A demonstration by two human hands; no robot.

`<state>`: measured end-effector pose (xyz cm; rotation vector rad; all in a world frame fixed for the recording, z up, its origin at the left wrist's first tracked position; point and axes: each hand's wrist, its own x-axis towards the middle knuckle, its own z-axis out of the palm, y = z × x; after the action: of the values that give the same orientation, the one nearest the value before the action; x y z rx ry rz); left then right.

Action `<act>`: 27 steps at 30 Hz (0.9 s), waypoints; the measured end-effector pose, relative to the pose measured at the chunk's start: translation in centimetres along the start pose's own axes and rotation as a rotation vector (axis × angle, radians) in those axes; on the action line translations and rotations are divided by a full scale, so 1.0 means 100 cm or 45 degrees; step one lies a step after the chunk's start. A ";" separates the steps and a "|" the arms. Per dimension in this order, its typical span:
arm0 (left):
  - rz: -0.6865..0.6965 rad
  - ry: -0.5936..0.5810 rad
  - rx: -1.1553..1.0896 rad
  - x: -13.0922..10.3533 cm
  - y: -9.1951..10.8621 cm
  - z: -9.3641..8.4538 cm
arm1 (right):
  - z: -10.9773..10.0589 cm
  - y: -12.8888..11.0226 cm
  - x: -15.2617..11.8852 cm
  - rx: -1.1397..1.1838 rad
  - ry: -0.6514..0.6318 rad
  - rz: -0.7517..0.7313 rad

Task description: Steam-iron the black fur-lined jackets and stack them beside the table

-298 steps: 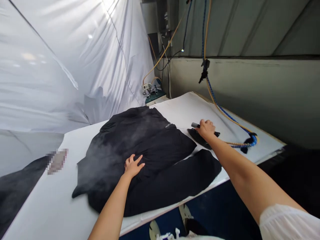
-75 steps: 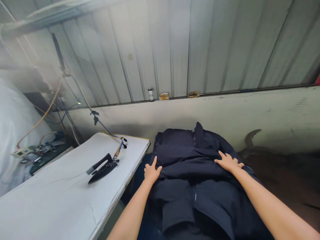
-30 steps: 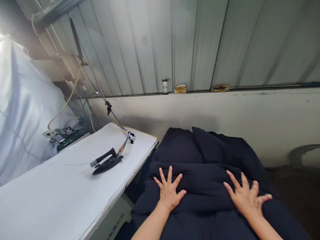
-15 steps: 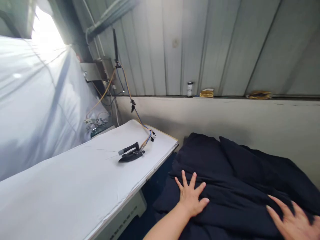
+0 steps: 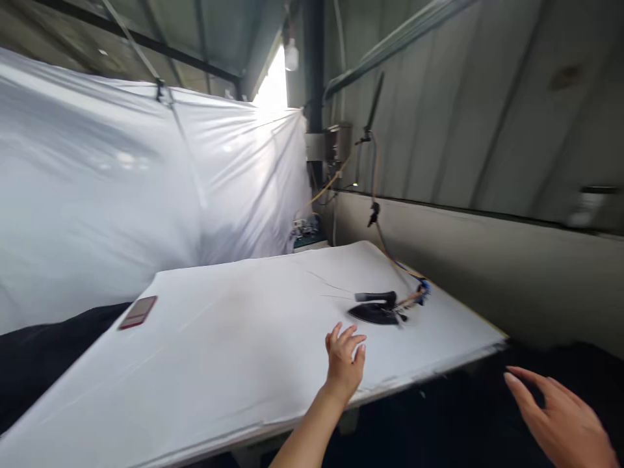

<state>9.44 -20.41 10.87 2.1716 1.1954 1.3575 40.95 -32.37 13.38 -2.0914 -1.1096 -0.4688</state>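
My left hand [image 5: 345,357] hovers over the near right edge of a white-covered ironing table [image 5: 234,364], fingers apart and slightly bent, holding nothing. Just beyond it a black steam iron [image 5: 375,312] lies on the cover, its handle up and its hose running back to the right. At the lower right is my right hand [image 5: 560,409], also holding nothing, thumb and fingers apart. Behind it lies a dark pile of cloth [image 5: 580,354], blurred and in shadow.
A flat reddish-edged object [image 5: 138,312], perhaps a phone, lies at the table's left edge. Dark fabric [image 5: 58,341] sits beyond that edge. White plastic sheeting [image 5: 146,188] hangs behind. The iron's hose [image 5: 383,237] hangs along the right wall. A container [image 5: 589,207] stands on the wall ledge.
My view has swung left toward the table. Both hands have come off the dark cloth; the left is now above the table near the iron.
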 end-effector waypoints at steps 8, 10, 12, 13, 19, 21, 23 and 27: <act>-0.300 0.471 0.290 -0.011 -0.170 -0.208 | 0.160 -0.312 -0.072 0.501 -0.617 -0.247; -0.365 0.558 0.346 -0.020 -0.196 -0.249 | 0.185 -0.375 -0.101 0.599 -0.741 -0.348; -0.427 0.632 0.395 -0.032 -0.217 -0.283 | 0.202 -0.427 -0.127 0.681 -0.862 -0.456; -0.460 0.664 0.416 -0.039 -0.225 -0.296 | 0.208 -0.450 -0.139 0.709 -0.924 -0.502; -0.663 0.793 0.525 -0.080 -0.250 -0.348 | 0.223 -0.540 -0.187 0.804 -1.184 -0.729; -0.704 0.817 0.578 -0.088 -0.250 -0.360 | 0.226 -0.562 -0.195 0.834 -1.223 -0.799; -0.723 0.826 0.640 -0.091 -0.250 -0.372 | 0.229 -0.582 -0.201 0.871 -1.257 -0.854; -0.783 0.844 0.743 -0.087 -0.255 -0.390 | 0.238 -0.615 -0.212 0.950 -1.320 -0.902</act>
<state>-37.84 -18.03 9.13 1.3910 2.5065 1.5932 -22.02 -3.77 10.37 -1.1504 -2.1797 0.7495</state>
